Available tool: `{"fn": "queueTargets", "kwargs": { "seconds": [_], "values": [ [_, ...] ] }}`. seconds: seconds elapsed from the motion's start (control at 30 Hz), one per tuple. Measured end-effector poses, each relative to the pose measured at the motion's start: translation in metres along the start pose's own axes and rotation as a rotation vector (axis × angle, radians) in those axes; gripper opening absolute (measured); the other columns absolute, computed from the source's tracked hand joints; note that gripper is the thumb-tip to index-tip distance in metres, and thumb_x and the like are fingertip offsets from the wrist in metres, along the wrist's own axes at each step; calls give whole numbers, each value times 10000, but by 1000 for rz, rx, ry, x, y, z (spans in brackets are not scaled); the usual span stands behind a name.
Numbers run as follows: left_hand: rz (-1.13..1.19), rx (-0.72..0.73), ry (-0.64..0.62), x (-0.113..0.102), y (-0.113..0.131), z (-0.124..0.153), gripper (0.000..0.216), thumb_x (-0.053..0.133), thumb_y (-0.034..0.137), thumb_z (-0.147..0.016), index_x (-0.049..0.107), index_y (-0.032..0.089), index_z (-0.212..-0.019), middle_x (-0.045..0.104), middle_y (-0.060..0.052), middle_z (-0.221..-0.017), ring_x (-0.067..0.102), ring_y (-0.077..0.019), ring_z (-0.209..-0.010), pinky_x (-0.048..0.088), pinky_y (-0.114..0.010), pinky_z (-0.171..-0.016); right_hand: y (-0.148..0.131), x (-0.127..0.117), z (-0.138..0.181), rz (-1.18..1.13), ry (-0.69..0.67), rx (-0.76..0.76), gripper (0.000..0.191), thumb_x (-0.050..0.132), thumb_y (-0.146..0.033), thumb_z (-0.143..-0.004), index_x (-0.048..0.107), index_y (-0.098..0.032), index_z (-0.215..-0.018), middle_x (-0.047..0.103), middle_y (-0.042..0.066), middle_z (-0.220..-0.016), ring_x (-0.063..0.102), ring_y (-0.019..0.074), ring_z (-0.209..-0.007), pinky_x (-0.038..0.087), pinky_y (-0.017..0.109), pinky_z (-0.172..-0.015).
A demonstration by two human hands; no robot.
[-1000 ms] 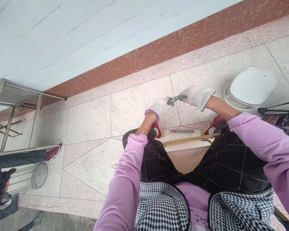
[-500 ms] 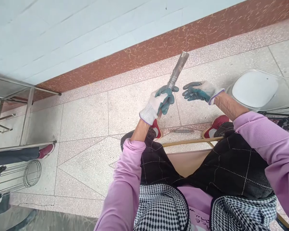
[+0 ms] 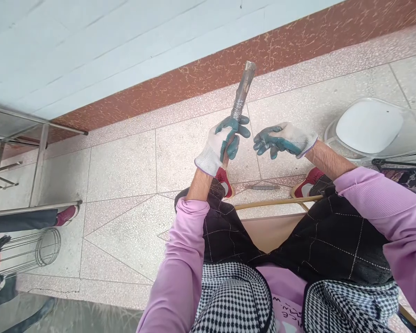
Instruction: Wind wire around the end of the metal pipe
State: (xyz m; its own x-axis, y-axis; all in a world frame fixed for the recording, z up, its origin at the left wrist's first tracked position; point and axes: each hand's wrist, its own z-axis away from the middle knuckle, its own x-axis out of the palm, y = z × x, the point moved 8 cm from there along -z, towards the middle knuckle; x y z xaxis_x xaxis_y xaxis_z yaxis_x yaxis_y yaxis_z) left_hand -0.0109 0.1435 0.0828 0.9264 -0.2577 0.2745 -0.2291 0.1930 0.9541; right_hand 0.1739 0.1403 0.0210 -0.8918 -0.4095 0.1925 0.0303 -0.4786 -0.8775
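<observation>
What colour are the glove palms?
Teal-green on white knit, left hand and right hand; head view.

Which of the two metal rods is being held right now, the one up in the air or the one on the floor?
The rod wrapped with wire, gripped upright in the left hand. The other rod lies flat on the floor between the red shoes, untouched. The right hand holds neither.

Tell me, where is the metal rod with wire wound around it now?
In the head view the metal rod stands upper centre, gripped at its lower end by the left hand, tip towards the red-brown wall base; the right hand is beside it, apart.
</observation>
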Motion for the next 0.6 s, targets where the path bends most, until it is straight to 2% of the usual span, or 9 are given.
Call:
{"fn": "queueTargets", "kwargs": {
  "seconds": [0.13, 0.27, 0.43, 0.6],
  "values": [
    [21, 18, 4, -8, 2, -2, 539, 927, 661, -972, 729, 184, -1126, 734, -28, -878, 354, -35, -416, 263, -200, -341, 0, -3, 8, -8, -18, -58, 526, 1028, -647, -837, 861, -171, -985, 853, 145, -911, 708, 181, -639, 528, 241, -464],
    [82, 61, -38, -12, 5, -3, 568, 963, 651, -929, 744, 170, -1140, 739, -25, -862, 345, -29, -404, 268, -177, -328, -8, -5, 13, -2, -16, -120, 743, 1047, -827, -730, 835, -163, -990, 803, 125, -868, 643, 160, -635, 483, 247, -478],
    [76, 48, -68, -19, 4, -2, 659, 1018, 713, -854, 746, 180, -1128, 725, -13, -833, 343, -33, -374, 265, -191, -301, -18, -7, 21, 36, 47, -189, 752, 1017, -877, -730, 821, -190, -964, 730, 93, -837, 612, 170, -696, 486, 273, -543],
    [-44, -43, 0, -27, -1, 1, 599, 942, 706, -925, 732, 204, -1176, 723, -26, -891, 401, -45, -409, 278, -216, -333, -17, -9, 26, 116, 106, -155, 529, 944, -728, -895, 815, -223, -985, 652, 58, -790, 576, 179, -693, 468, 309, -580]
  ]
}}
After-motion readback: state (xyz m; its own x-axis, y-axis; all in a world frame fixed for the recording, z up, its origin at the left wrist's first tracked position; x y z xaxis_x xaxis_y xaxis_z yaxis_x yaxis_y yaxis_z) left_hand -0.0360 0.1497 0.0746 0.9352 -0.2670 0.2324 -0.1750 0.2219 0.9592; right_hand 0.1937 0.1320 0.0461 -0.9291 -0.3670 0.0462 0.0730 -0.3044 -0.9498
